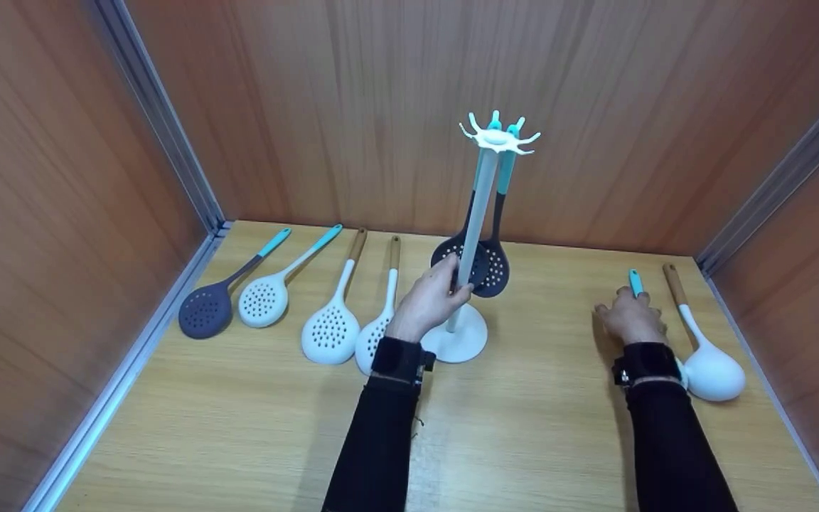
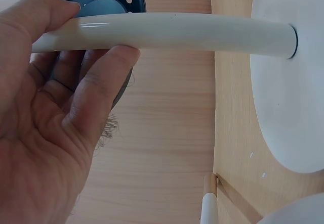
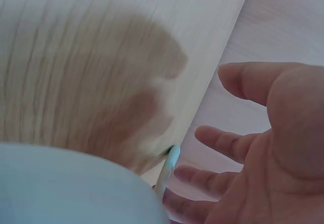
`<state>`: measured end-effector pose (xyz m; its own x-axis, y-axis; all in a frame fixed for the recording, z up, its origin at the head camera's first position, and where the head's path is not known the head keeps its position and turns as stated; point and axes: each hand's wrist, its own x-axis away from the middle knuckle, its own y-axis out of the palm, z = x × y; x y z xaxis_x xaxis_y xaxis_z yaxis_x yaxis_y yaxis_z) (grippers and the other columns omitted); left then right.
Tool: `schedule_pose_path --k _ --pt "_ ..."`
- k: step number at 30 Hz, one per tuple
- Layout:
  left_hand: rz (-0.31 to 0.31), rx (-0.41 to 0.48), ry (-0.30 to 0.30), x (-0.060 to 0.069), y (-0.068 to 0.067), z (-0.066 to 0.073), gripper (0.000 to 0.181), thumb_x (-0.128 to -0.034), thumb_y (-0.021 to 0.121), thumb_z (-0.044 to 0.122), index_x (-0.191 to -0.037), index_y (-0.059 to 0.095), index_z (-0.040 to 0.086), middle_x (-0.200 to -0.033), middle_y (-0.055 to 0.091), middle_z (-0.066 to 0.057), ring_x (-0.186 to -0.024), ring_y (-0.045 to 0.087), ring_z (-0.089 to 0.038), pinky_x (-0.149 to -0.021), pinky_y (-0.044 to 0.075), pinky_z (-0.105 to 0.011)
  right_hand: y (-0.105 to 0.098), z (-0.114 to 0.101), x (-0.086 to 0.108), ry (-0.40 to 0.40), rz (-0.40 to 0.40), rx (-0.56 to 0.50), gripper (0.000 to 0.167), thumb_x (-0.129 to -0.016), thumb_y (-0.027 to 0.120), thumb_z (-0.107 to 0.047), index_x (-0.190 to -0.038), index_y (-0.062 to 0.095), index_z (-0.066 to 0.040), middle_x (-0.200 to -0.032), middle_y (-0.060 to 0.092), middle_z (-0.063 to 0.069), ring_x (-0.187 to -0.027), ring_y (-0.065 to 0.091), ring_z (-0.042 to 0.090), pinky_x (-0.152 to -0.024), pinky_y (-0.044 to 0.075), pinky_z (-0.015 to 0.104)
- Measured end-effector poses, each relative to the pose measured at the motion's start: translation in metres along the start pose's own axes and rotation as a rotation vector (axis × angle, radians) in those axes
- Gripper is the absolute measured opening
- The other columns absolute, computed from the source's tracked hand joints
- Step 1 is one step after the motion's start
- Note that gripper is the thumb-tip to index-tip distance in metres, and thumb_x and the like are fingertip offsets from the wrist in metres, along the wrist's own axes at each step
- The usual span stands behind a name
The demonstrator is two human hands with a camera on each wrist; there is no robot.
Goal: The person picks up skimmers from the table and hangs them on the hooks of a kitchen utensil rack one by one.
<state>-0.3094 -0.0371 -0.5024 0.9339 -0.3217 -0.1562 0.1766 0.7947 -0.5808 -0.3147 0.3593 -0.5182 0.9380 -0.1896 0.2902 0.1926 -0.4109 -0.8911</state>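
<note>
A white utensil stand (image 1: 477, 220) with a round base and hooks on top stands mid-table. Two dark slotted spoons (image 1: 497, 270) with turquoise handles hang from its far side. My left hand (image 1: 431, 300) grips the stand's pole, thumb and fingers on either side of it in the left wrist view. Over at the right, my right hand (image 1: 632, 320) hovers with spread fingers above a turquoise-handled utensil (image 1: 635, 281). In the right wrist view its fingers are apart from the handle; a large pale rounded head (image 3: 71, 183) fills the lower left. In the head view my hand and wrist mostly cover it.
A white ladle (image 1: 714, 371) with a wooden handle lies beside the right wall. Left of the stand lie a dark slotted spoon (image 1: 206, 311), a white turquoise-handled one (image 1: 263, 300), and two white wooden-handled skimmers (image 1: 330, 333). Wooden panels (image 1: 381, 107) enclose the table.
</note>
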Motion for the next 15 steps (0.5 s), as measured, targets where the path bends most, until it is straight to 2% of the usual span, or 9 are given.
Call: schedule_pose_path --k 10,15 --pt "-0.005 0.0 -0.007 -0.0002 0.0 -0.0004 0.017 -0.1179 0.072 0.021 -0.13 0.061 0.015 -0.113 0.065 -0.002 -0.097 0.067 -0.016 -0.083 0.06 -0.033 0.0015 0.0001 -0.0006 -0.018 0.021 -0.001 0.078 -0.124 0.046 -0.041 -0.177 0.025 0.012 -0.175 0.021 0.054 -0.155 0.033 0.078 -0.128 0.038 0.087" --pt "0.014 -0.02 0.041 -0.0001 0.0001 -0.0011 0.017 -0.1168 0.073 0.019 -0.127 0.061 0.012 -0.111 0.062 -0.001 -0.095 0.063 -0.015 -0.08 0.055 -0.029 0.0017 0.0012 -0.0012 -0.042 0.045 0.004 0.079 -0.123 0.049 -0.039 -0.175 0.026 0.015 -0.173 0.023 0.057 -0.152 0.036 0.08 -0.124 0.042 0.088"
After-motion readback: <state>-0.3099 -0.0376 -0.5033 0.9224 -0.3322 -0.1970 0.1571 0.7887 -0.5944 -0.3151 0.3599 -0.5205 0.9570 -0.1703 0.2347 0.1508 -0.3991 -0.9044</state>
